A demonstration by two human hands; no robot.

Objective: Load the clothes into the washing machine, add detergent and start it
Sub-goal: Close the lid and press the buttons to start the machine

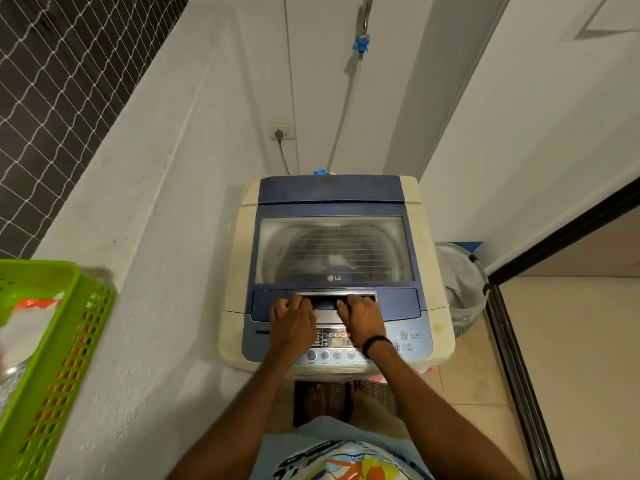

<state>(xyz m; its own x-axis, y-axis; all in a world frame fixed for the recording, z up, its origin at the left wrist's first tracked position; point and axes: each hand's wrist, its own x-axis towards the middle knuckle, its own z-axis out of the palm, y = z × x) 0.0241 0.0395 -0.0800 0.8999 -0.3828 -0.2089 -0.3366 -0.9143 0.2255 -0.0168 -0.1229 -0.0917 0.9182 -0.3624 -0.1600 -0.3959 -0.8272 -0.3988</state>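
A top-loading washing machine (429, 233) with a blue lid stands straight ahead, its lid (332, 202) down flat. Through the lid's clear window (334, 249) I see the drum with some cloth at the bottom. My left hand (292, 322) and my right hand (362, 318) both have their fingers curled into the recessed lid handle (329, 301) at the lid's front edge. Below the hands lies the control panel (334, 342) with lit indicators and a row of round buttons. A black band circles my right wrist.
A green perforated basket (59, 344) holding packets sits on the white ledge at left. A white laundry hamper (462, 289) with cloth inside stands right of the machine. A wall socket (283, 133) and a water hose (346, 105) are behind it. A sliding door frame (512, 341) runs along the right.
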